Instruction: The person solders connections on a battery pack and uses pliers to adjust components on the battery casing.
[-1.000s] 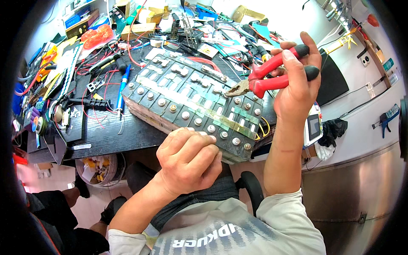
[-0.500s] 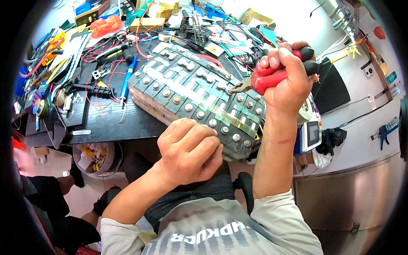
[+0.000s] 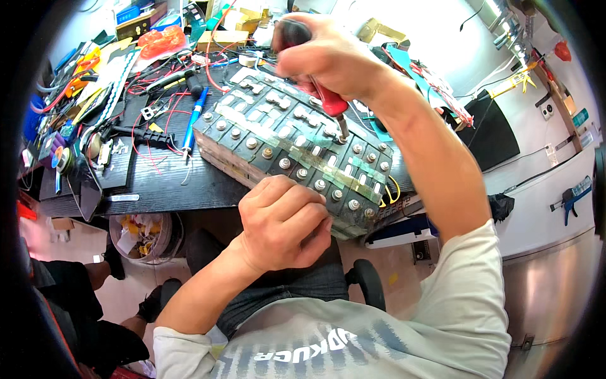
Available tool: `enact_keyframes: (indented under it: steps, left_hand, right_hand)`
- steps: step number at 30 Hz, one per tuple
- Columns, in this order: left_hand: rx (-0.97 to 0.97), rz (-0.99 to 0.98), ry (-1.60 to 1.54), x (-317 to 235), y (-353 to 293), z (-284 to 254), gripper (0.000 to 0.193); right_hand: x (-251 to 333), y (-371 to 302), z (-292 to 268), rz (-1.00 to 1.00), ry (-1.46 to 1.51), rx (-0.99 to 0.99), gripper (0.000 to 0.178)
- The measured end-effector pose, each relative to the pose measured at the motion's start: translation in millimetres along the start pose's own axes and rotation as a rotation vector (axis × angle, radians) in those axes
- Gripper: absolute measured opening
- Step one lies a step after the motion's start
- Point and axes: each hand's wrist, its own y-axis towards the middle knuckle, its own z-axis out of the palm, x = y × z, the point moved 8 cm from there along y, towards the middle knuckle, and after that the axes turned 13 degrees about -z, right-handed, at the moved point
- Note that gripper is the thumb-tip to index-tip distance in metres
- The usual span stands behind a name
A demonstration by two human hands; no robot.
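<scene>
A dark battery pack [image 3: 265, 136] with rows of round metal terminals, metal link strips and greenish clear tape lies at a slant on the bench. My right hand [image 3: 338, 54] is wrapped round red-handled pliers [image 3: 331, 100] with black handle ends. Their jaws point down onto a terminal bolt near the pack's right part; the grip of the jaw tips is too small to make out. At the pack's near edge, my left hand [image 3: 284, 215] is closed in a fist, its fingers curled under. Whatever it may hold is hidden.
Tangled wires, tools and boxes cover the back of the black bench [image 3: 164, 196]. A blue pen-like tool [image 3: 194, 120] lies left of the pack. Below the bench edge stands a waste bucket [image 3: 142, 234]. A person's legs [image 3: 95, 303] show at lower left.
My right hand has swung the pliers from the pack's right side up and leftward, their jaws staying near the same terminal. My left hand has barely moved.
</scene>
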Motion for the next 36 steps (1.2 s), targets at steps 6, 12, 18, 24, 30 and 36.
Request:
enact_keyframes:
  steps: [6,12,18,24,30,36]
  left_hand:
    - [-0.009,0.011,0.008,-4,1,2,0.019]
    - [-0.041,0.003,0.014,-5,4,3,0.016]
    - [-0.038,0.017,0.038,-7,4,4,0.018]
    - [-0.045,0.006,0.033,-7,2,4,0.019]
    - [-0.049,0.007,0.018,-7,1,4,0.018]
    - [-0.049,0.0,0.001,-4,0,4,0.018]
  right_hand:
    - [-14,-6,-36,-0.039,0.289,-0.099,0.019]
    - [-17,-79,-103,-0.111,0.382,-0.449,0.038]
    - [-7,-105,-110,-0.076,0.287,-0.748,0.072]
    - [5,-98,-105,-0.168,0.221,-0.68,0.083]
    - [1,-86,-99,-0.068,0.12,-0.635,0.083]
    - [9,-79,-94,0.004,0.021,-0.577,0.08]
